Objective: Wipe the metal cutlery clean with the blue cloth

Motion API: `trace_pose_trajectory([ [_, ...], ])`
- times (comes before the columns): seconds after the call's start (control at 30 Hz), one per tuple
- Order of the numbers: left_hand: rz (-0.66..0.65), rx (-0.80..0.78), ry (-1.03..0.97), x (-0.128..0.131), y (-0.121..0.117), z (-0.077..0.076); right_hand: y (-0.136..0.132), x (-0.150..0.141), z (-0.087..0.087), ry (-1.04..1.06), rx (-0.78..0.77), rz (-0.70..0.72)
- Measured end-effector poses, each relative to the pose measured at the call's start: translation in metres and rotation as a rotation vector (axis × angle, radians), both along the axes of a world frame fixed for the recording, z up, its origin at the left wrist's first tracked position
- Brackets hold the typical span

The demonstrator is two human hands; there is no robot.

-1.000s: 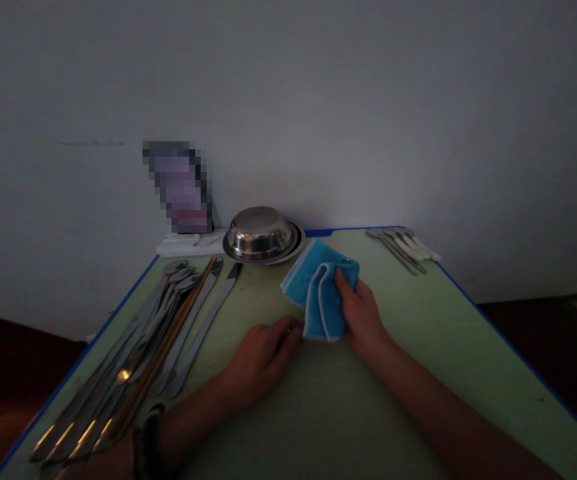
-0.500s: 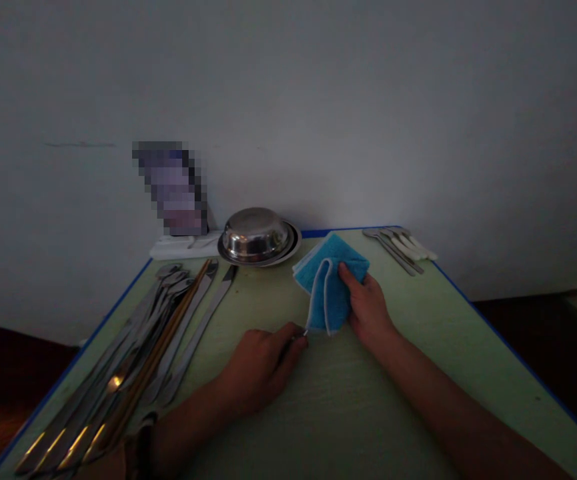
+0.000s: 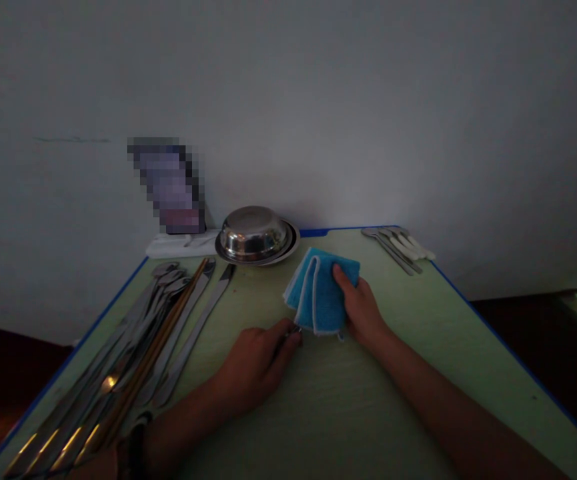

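Note:
My right hand [image 3: 363, 310] grips a folded blue cloth [image 3: 318, 293] with a white edge, pressing it down near the middle of the green table [image 3: 418, 347]. My left hand [image 3: 255, 363] rests on the table just left of the cloth, fingers closed on a small metal thing whose tip shows at the cloth's lower edge. What that thing is I cannot make out.
Several long metal utensils [image 3: 138, 353] lie in a row along the left side. An upturned steel bowl on a plate [image 3: 255, 235] stands at the back by the wall. A few white-handled spoons [image 3: 401, 245] lie at the back right corner.
My right hand has shifted the cloth a little left and turned it, so its fold now lies flatter. My left hand stays in nearly the same spot.

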State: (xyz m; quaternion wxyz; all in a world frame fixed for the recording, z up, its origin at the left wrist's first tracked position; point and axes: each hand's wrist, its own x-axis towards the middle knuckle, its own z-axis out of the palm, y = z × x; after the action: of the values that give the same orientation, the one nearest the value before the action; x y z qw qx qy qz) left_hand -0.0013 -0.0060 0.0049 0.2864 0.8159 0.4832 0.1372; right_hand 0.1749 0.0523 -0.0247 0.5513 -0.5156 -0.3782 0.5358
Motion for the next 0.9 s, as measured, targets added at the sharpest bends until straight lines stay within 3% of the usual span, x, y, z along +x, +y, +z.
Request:
trace_pose_trajectory([
  [0.13, 0.018, -0.028, 0.003, 0.001, 0.001, 0.003, -0.001, -0.002, 0.003, 0.086, 0.013, 0.056],
  [0.47, -0.055, 0.019, 0.028, 0.000, -0.001, 0.000, 0.015, 0.005, 0.001, 0.298, -0.043, -0.234],
  [0.7, 0.152, 0.028, -0.066, -0.001, 0.004, -0.005, 0.011, -0.004, 0.001, 0.310, -0.045, -0.121],
  [0.9, 0.157, 0.098, 0.035, 0.001, 0.005, -0.007, 0.003, -0.016, 0.000, 0.273, -0.029, -0.014],
])
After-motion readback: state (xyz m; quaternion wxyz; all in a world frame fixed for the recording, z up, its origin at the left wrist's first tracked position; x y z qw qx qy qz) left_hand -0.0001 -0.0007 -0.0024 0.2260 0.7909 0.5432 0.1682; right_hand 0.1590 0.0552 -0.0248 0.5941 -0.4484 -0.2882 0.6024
